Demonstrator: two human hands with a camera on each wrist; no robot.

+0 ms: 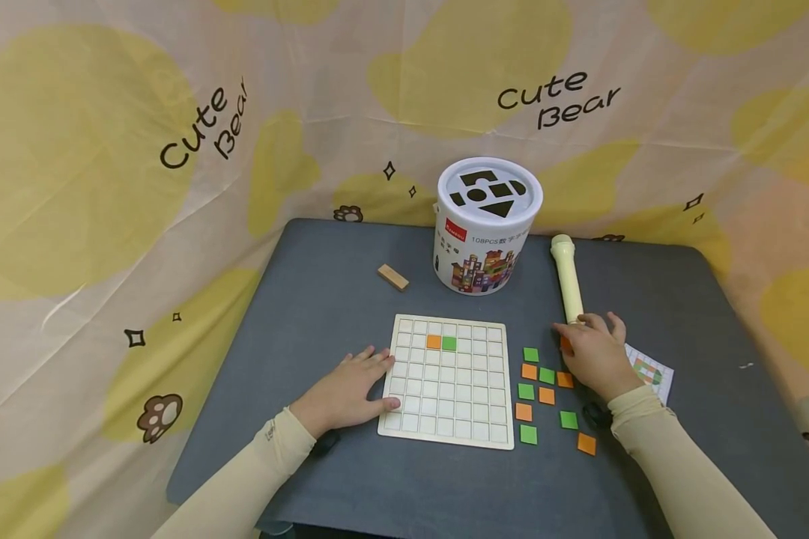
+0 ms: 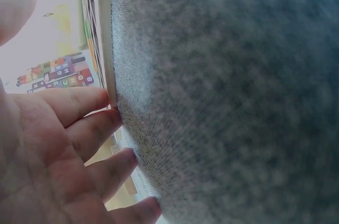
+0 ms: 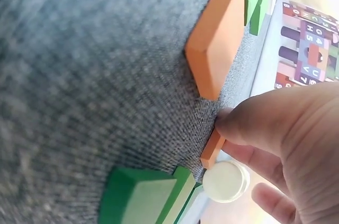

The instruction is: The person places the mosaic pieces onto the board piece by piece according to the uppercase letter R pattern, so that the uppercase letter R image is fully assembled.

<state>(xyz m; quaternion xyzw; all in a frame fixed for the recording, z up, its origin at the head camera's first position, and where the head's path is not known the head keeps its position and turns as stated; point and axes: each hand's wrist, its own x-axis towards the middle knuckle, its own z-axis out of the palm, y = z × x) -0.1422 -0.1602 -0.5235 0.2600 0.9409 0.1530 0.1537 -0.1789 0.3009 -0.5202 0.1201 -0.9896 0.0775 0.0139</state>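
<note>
A white gridded board (image 1: 446, 382) lies on the table with one orange tile (image 1: 434, 341) and one green tile (image 1: 449, 343) side by side in its upper part. My left hand (image 1: 350, 393) rests along the board's left edge, fingers extended; its fingertips (image 2: 114, 115) touch the table and edge in the left wrist view. Right of the board, my right hand (image 1: 593, 355) pinches an orange tile (image 3: 213, 149) between thumb and finger, close to the tabletop. Several loose green tiles (image 1: 530, 355) and orange tiles (image 1: 586, 444) lie between board and right hand.
A white bucket (image 1: 482, 232) with shape cut-outs in its lid stands behind the board. A small wooden block (image 1: 393, 277) lies left of it. Beyond my right hand is a cream cylindrical stick (image 1: 568, 277). A patterned card (image 1: 650, 372) sits partly under my right wrist.
</note>
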